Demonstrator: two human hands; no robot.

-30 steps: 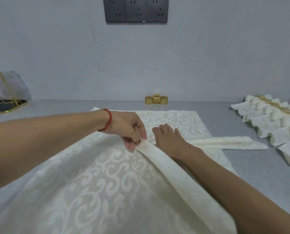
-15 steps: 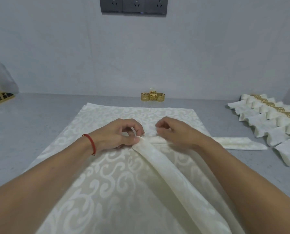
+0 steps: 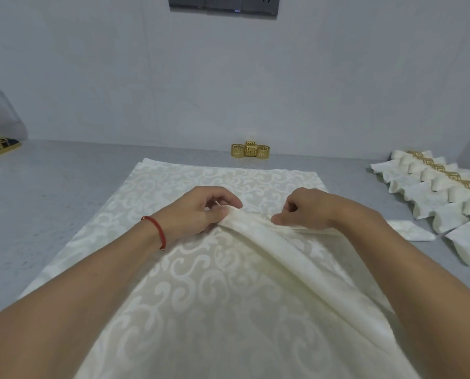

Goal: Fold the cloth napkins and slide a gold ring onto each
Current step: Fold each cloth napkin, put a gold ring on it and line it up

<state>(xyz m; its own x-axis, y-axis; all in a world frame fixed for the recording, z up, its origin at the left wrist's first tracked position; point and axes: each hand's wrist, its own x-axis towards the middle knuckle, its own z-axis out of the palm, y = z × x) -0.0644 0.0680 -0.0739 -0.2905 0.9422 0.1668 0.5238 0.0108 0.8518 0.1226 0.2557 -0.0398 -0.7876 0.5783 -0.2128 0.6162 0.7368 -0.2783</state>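
Napkin in work: a cream damask cloth napkin [image 3: 258, 236], folded into a long narrow strip, lies bent across a larger cream scroll-patterned cloth [image 3: 201, 310] spread on the grey tabletop [image 3: 64, 187]; one leg of the strip runs toward the camera, the other goes off to the right under the right wrist.
Left hand: the left hand [image 3: 198, 212], a red cord at its wrist, pinches the strip at its bend between thumb and curled fingers [image 3: 228, 203].
Right hand: the right hand [image 3: 307, 206] has its fingers curled and its thumb pressed on the fold just beside the bend; it appears to pinch the strip.
What changed: a second ago the right hand lay flat on the strip while the left held the corner alone; half a second ago both hands had closed on it close together; now they sit a little further apart along the fold and the bend has lifted slightly.
Meaning for the task: my reading is that the folding is near its last crease, with the ring step not yet begun for this napkin.
Rings: three gold openwork napkin rings [image 3: 250, 151] stand together at the back wall, well apart from the hands.
Finished pieces: a row of folded cream napkins wearing gold rings [image 3: 433, 192] lies at the right.
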